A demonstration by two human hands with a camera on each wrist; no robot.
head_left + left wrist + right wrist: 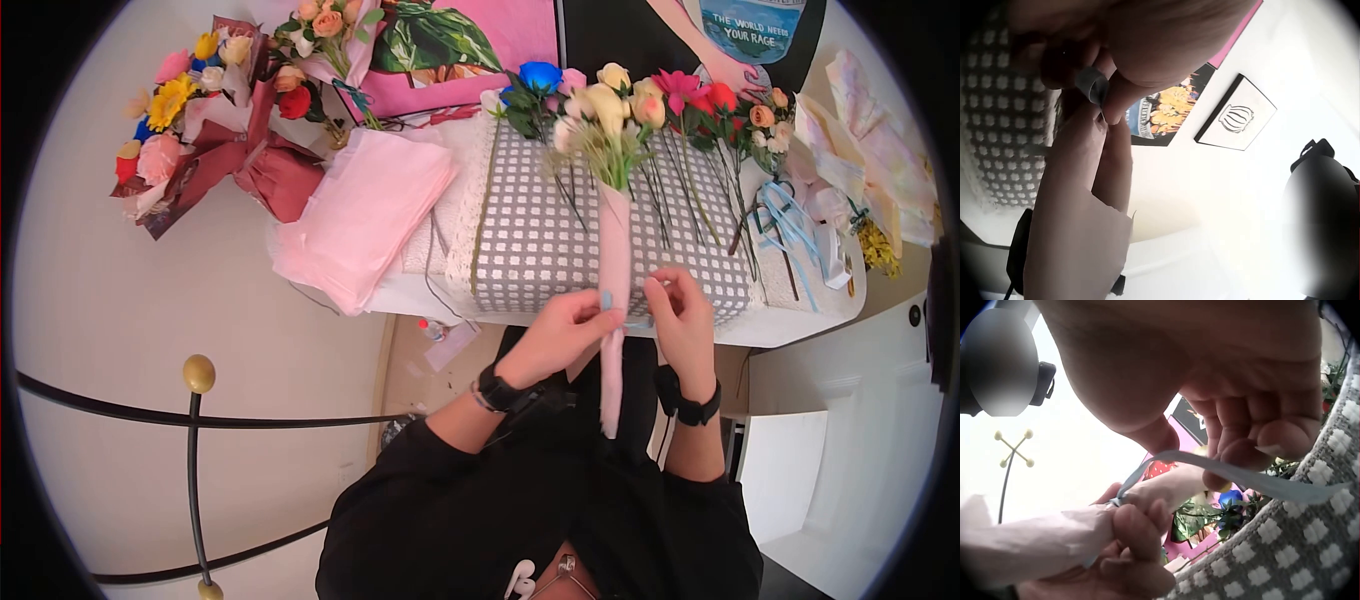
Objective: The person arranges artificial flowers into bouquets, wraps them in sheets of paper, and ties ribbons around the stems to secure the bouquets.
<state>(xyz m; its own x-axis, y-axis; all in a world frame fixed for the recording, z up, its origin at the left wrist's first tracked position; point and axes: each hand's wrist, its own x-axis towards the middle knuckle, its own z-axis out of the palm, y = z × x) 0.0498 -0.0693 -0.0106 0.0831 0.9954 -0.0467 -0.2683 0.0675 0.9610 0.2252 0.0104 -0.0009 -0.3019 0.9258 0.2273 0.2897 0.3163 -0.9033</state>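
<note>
A slim bouquet (606, 110) of cream and pale flowers stands upright in front of me, its stems rolled in pink paper (615, 235). My left hand (566, 335) grips the wrapped stem near the table's front edge, thumb across the paper. Around the stem, at the left fingers, goes a light blue ribbon (1120, 497), gathered there as a knot or loop. My right hand (684, 315) is just right of the stem, and its thumb and forefinger pinch the ribbon's free length, whose tail trails past the fingers in the right wrist view. Below the left hand the paper tube extends toward my lap.
Loose flowers (540, 78) lie along the back of the checked cloth (530, 250). Pink paper sheets (370, 200) are stacked at left, beyond them a dark-red wrapped bouquet (270, 150). Blue ribbons (785, 215) lie at right. A black metal rack (195, 470) stands lower left.
</note>
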